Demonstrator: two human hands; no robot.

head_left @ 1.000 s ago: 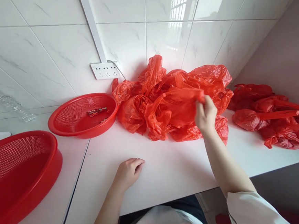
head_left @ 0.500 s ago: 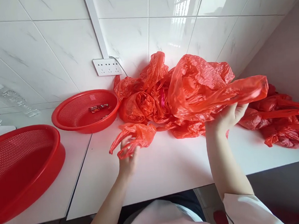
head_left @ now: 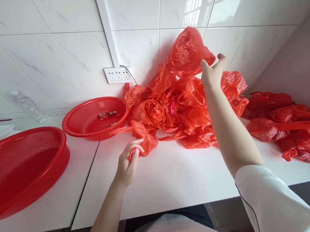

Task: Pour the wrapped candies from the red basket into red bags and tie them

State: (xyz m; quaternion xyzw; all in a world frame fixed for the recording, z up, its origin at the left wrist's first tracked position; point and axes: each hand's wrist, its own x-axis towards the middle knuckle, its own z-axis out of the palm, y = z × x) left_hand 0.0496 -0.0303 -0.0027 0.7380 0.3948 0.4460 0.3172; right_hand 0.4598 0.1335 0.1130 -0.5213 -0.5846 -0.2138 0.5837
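Note:
My left hand (head_left: 129, 162) is closed around a small red plastic bag (head_left: 147, 141), its fingers curled over the lower part. A loose handle of that bag stretches left toward the basket rim. Farther up, my right hand (head_left: 214, 72) has its thumb and fingers spread apart. A larger crumpled red plastic bag (head_left: 187, 52) hangs high above the heap, its right corner close to those fingers. Below lies a heap of red plastic bags (head_left: 168, 111) against the tiled wall, with a pink strip among them. My right forearm hides part of the heap.
A red perforated basket (head_left: 97, 133) holding a few small wrapped items (head_left: 107, 115) stands left of the heap. A bigger red basket (head_left: 49, 167) sits nearer on the left. Filled, tied red bags (head_left: 292, 119) lie at the right. A clear plastic bottle (head_left: 30, 106) is by the wall.
My right hand has swung up and left; the large bag went from low over the heap to high against the wall. My left hand still grips the small bag, now turned.

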